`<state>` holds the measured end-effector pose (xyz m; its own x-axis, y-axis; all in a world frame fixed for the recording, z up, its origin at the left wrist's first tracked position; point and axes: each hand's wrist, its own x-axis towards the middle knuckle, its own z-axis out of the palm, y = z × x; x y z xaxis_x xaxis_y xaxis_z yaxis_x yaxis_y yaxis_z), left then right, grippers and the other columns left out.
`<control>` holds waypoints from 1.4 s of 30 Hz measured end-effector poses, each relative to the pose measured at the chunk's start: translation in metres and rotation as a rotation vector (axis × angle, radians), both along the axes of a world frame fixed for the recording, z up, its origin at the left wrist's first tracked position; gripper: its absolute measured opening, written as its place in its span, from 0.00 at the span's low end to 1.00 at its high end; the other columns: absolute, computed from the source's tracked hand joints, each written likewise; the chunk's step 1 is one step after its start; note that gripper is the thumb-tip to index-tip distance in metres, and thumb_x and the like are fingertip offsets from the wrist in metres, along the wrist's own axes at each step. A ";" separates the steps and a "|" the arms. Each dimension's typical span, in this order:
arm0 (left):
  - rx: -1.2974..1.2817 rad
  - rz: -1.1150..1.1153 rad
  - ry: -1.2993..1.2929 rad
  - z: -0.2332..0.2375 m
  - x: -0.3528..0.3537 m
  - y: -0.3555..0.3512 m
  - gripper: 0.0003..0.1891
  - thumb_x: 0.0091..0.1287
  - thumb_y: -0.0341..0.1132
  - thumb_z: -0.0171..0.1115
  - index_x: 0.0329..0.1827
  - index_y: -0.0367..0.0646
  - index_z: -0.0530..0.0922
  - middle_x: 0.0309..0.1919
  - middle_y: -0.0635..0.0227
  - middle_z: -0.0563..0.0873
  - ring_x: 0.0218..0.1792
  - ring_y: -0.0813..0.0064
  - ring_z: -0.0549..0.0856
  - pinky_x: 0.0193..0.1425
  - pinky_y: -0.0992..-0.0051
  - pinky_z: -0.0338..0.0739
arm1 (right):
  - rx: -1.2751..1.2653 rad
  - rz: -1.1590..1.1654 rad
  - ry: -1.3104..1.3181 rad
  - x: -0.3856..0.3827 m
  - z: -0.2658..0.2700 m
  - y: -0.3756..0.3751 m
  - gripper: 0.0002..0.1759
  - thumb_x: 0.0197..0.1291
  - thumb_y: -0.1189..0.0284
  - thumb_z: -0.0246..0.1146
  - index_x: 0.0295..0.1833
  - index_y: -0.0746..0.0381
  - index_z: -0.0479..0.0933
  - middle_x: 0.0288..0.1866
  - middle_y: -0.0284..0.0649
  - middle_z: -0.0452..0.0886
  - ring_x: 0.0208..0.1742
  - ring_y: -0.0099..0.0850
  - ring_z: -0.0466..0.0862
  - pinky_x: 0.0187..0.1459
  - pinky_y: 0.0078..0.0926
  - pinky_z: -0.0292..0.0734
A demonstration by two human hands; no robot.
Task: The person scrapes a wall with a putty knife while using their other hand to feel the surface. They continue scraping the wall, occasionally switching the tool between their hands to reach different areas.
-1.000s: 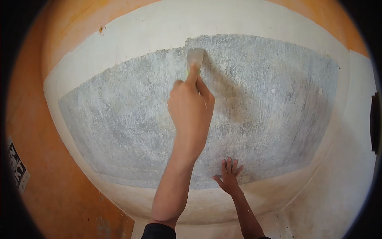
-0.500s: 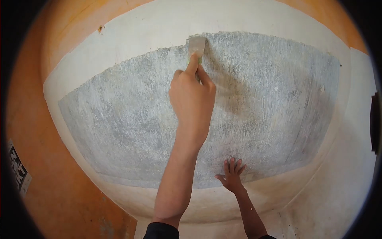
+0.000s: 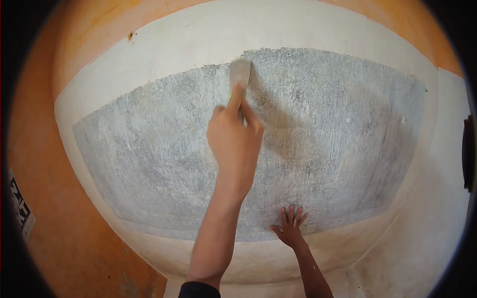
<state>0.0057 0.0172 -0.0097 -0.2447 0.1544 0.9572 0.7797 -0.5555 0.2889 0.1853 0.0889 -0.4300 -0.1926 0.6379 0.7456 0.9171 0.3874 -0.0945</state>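
My left hand (image 3: 234, 136) is closed around a putty knife, its index finger stretched along the back of the tool. The putty knife's metal blade (image 3: 241, 71) lies against the wall at the ragged border between the white coat (image 3: 198, 42) and the grey, scratched patch (image 3: 174, 134). A bit of green handle shows beside the finger; the rest is hidden in the hand. Lower and to the right, my right hand (image 3: 290, 227) is pressed flat with fingers spread on the patch's lower part, holding nothing.
Orange paint (image 3: 74, 208) borders the white area at left and along the top. A sign with black and white lettering (image 3: 21, 208) hangs at far left. A dark object (image 3: 467, 154) sits on the right edge. A small hole (image 3: 130, 36) marks the upper left wall.
My left hand has drawn the putty knife down and slightly left. The right hand stays on the same spot of the wall, while the whole view has shifted a little.
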 end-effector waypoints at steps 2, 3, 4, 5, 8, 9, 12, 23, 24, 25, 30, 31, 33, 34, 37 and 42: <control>-0.059 -0.030 -0.024 0.016 -0.001 -0.009 0.15 0.71 0.28 0.62 0.60 0.38 0.85 0.22 0.54 0.85 0.19 0.75 0.79 0.27 0.70 0.72 | 0.056 -0.033 -0.015 -0.001 -0.003 0.001 0.49 0.69 0.42 0.59 0.84 0.57 0.50 0.86 0.56 0.28 0.81 0.72 0.25 0.65 0.90 0.26; -0.117 -0.057 -0.038 0.019 -0.002 -0.013 0.15 0.72 0.28 0.62 0.60 0.37 0.85 0.23 0.54 0.86 0.19 0.75 0.80 0.28 0.71 0.73 | 0.052 -0.031 -0.010 -0.005 -0.002 0.001 0.49 0.69 0.42 0.59 0.84 0.57 0.50 0.86 0.56 0.28 0.81 0.72 0.25 0.65 0.90 0.26; -0.153 -0.117 -0.062 0.013 -0.008 -0.018 0.15 0.72 0.29 0.60 0.59 0.36 0.85 0.23 0.53 0.87 0.19 0.74 0.81 0.28 0.71 0.73 | 0.059 -0.043 -0.016 -0.006 -0.002 0.000 0.49 0.68 0.42 0.60 0.84 0.57 0.51 0.87 0.56 0.29 0.81 0.72 0.25 0.65 0.90 0.26; -0.156 -0.116 -0.068 0.002 -0.008 -0.015 0.15 0.72 0.29 0.60 0.59 0.36 0.85 0.23 0.53 0.87 0.19 0.74 0.81 0.28 0.71 0.73 | 0.071 -0.055 -0.029 -0.003 0.000 -0.001 0.49 0.68 0.42 0.60 0.84 0.57 0.51 0.87 0.56 0.29 0.81 0.72 0.25 0.65 0.90 0.26; -0.085 -0.014 0.006 0.005 -0.011 -0.003 0.15 0.72 0.29 0.60 0.59 0.36 0.85 0.23 0.49 0.87 0.19 0.69 0.84 0.28 0.68 0.74 | 0.129 -0.039 -0.040 -0.001 0.000 0.002 0.49 0.68 0.43 0.61 0.84 0.57 0.51 0.87 0.56 0.29 0.81 0.72 0.27 0.65 0.90 0.27; -0.081 -0.017 0.002 0.017 -0.008 -0.006 0.15 0.72 0.29 0.60 0.59 0.36 0.85 0.23 0.49 0.87 0.19 0.69 0.84 0.28 0.68 0.74 | 0.132 -0.041 -0.045 0.001 0.002 0.004 0.49 0.68 0.43 0.61 0.84 0.57 0.51 0.87 0.56 0.29 0.81 0.72 0.27 0.65 0.90 0.27; -0.077 -0.044 -0.029 0.019 -0.008 -0.009 0.16 0.72 0.29 0.60 0.59 0.35 0.85 0.24 0.47 0.86 0.20 0.66 0.85 0.29 0.67 0.75 | 0.114 -0.044 -0.031 -0.004 -0.006 -0.002 0.50 0.67 0.43 0.62 0.84 0.57 0.50 0.87 0.56 0.29 0.81 0.71 0.26 0.65 0.90 0.26; -0.141 -0.041 -0.004 0.006 -0.004 -0.020 0.15 0.71 0.29 0.60 0.57 0.35 0.86 0.23 0.47 0.86 0.21 0.59 0.86 0.30 0.66 0.76 | 0.118 -0.059 -0.044 -0.003 0.003 -0.001 0.50 0.67 0.43 0.62 0.83 0.59 0.51 0.86 0.58 0.28 0.81 0.71 0.23 0.65 0.89 0.23; -0.100 -0.058 -0.016 0.001 -0.005 -0.017 0.15 0.70 0.29 0.60 0.56 0.36 0.86 0.23 0.46 0.85 0.21 0.59 0.86 0.30 0.65 0.76 | 0.122 -0.058 -0.043 -0.002 0.002 -0.001 0.50 0.67 0.43 0.62 0.83 0.59 0.51 0.86 0.58 0.28 0.81 0.71 0.23 0.65 0.89 0.23; -0.091 -0.061 -0.011 0.005 -0.004 -0.012 0.15 0.70 0.29 0.60 0.56 0.36 0.86 0.23 0.46 0.85 0.21 0.59 0.86 0.30 0.65 0.76 | 0.087 -0.034 -0.030 -0.001 0.002 -0.001 0.50 0.68 0.43 0.62 0.83 0.59 0.51 0.86 0.57 0.28 0.81 0.71 0.23 0.65 0.89 0.23; -0.074 0.001 -0.006 0.024 -0.005 -0.016 0.15 0.71 0.30 0.60 0.57 0.36 0.86 0.22 0.47 0.85 0.20 0.63 0.85 0.27 0.65 0.74 | 0.114 -0.036 -0.023 -0.006 -0.003 -0.001 0.50 0.68 0.44 0.62 0.84 0.58 0.50 0.87 0.56 0.28 0.81 0.71 0.23 0.66 0.88 0.22; -0.130 -0.023 -0.013 0.019 -0.006 -0.019 0.15 0.71 0.30 0.60 0.57 0.36 0.86 0.22 0.47 0.85 0.20 0.61 0.85 0.27 0.65 0.74 | 0.116 -0.037 -0.025 -0.006 -0.002 -0.002 0.50 0.68 0.44 0.61 0.84 0.58 0.50 0.87 0.56 0.28 0.81 0.70 0.23 0.66 0.87 0.21; -0.088 0.002 -0.008 0.015 -0.003 -0.010 0.15 0.71 0.31 0.60 0.57 0.37 0.86 0.22 0.48 0.85 0.20 0.61 0.85 0.27 0.64 0.74 | 0.142 -0.043 -0.023 -0.003 0.004 0.003 0.50 0.68 0.43 0.61 0.84 0.58 0.50 0.87 0.56 0.28 0.81 0.70 0.23 0.66 0.86 0.19; -0.051 0.027 0.001 0.016 -0.002 -0.007 0.15 0.71 0.31 0.61 0.58 0.37 0.86 0.22 0.48 0.85 0.20 0.60 0.85 0.27 0.64 0.74 | 0.150 -0.030 -0.026 -0.003 0.004 0.004 0.50 0.68 0.43 0.61 0.84 0.58 0.50 0.87 0.55 0.28 0.82 0.70 0.23 0.66 0.86 0.18; -0.040 0.044 -0.011 0.029 0.005 -0.003 0.15 0.71 0.31 0.60 0.58 0.38 0.86 0.20 0.51 0.83 0.19 0.64 0.84 0.26 0.64 0.74 | 0.120 -0.019 -0.015 -0.003 0.004 0.003 0.49 0.69 0.44 0.61 0.83 0.58 0.51 0.87 0.55 0.28 0.81 0.70 0.23 0.66 0.86 0.18; -0.104 0.044 0.007 0.016 0.006 -0.009 0.16 0.71 0.31 0.60 0.59 0.37 0.85 0.21 0.48 0.84 0.20 0.62 0.85 0.26 0.64 0.74 | 0.051 -0.011 0.025 -0.002 0.004 0.000 0.47 0.69 0.44 0.61 0.83 0.59 0.53 0.87 0.55 0.29 0.81 0.71 0.23 0.66 0.87 0.20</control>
<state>0.0119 0.0078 0.0060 -0.2465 0.2421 0.9384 0.8051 -0.4878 0.3374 0.1833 0.0892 -0.4256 -0.1668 0.6008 0.7818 0.9191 0.3818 -0.0974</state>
